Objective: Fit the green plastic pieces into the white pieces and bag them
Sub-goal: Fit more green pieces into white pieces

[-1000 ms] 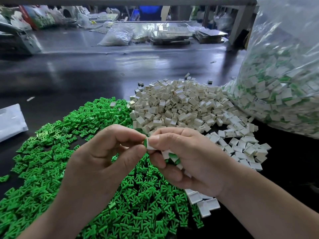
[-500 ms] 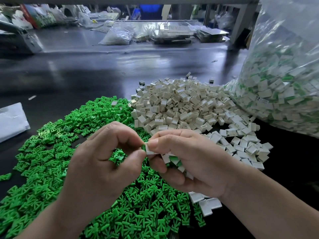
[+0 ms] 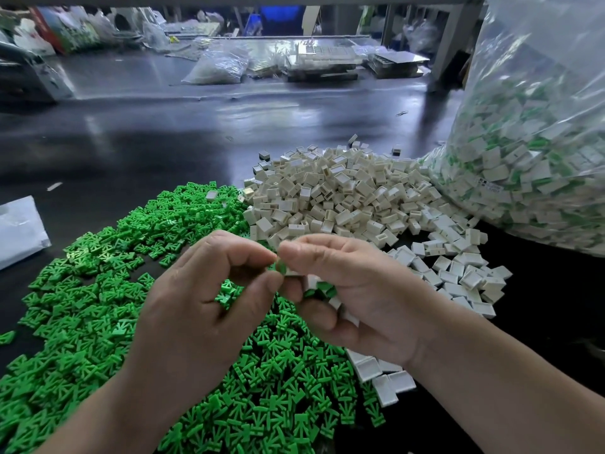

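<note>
A wide heap of green plastic pieces [image 3: 98, 290] covers the dark table at left and front. Behind it lies a pile of white pieces [image 3: 343, 198]. My left hand [image 3: 203, 306] and my right hand [image 3: 353, 290] meet fingertip to fingertip above the green heap. Between them they pinch a green piece [image 3: 281, 267] against a white piece mostly hidden under my right fingers. Several fitted white-and-green pieces [image 3: 322, 288] sit in my right palm. A few green pieces [image 3: 229, 293] rest in my left palm.
A big clear bag [image 3: 530, 142] full of fitted pieces stands at the right. A flat white bag [image 3: 19, 231] lies at the left edge. A few white pieces [image 3: 383, 375] lie near my right wrist. More bags and trays [image 3: 294, 60] sit on the far bench.
Both hands stay together over the green heap. The white piece that showed between the fingertips is now mostly covered, and a green piece shows there.
</note>
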Motion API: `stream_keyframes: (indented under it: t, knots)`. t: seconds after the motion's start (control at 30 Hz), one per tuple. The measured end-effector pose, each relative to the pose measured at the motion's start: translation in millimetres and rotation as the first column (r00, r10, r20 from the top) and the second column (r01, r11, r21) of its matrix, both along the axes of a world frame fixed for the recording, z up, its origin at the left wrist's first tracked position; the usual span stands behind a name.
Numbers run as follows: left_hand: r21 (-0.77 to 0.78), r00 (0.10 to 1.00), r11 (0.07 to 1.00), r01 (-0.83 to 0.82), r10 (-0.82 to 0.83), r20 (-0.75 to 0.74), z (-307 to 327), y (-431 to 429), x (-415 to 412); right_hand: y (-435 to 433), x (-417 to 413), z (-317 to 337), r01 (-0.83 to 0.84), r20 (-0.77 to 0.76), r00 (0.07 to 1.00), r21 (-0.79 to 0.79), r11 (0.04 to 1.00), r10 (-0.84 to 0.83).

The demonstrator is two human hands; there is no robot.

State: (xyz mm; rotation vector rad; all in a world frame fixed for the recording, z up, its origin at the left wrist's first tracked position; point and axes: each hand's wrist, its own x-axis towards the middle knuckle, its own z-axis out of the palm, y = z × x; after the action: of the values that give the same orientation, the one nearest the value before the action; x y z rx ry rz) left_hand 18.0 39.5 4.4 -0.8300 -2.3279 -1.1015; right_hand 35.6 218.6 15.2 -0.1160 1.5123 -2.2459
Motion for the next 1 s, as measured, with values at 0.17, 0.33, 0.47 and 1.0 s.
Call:
stream_keyframes:
  t: [0.17, 0.33, 0.47, 1.0]
  knots:
    - [-0.122, 0.987, 0.989, -0.081, 0.096, 0.126, -8, -4, -14, 18, -10, 6, 0.126, 0.106, 0.991, -0.437, 0.891, -0.088]
    - [-0.594, 0.986, 0.804, 0.013, 0.087, 0.139, -21, 6, -20, 17, -11, 5, 0.235, 0.155, 0.971, -0.476, 0.847, -0.183]
    - [-0.698, 0.992, 0.715, 0.035, 0.060, 0.111, -22, 5, -22, 15, -11, 5, 0.253, 0.148, 0.967, -0.434, 0.865, -0.209]
    - [-0.556, 0.996, 0.829, -0.058, 0.012, -0.086, -26, 7, -26, 15, -15, 3, 0.285, 0.244, 0.943, -0.247, 0.926, -0.225]
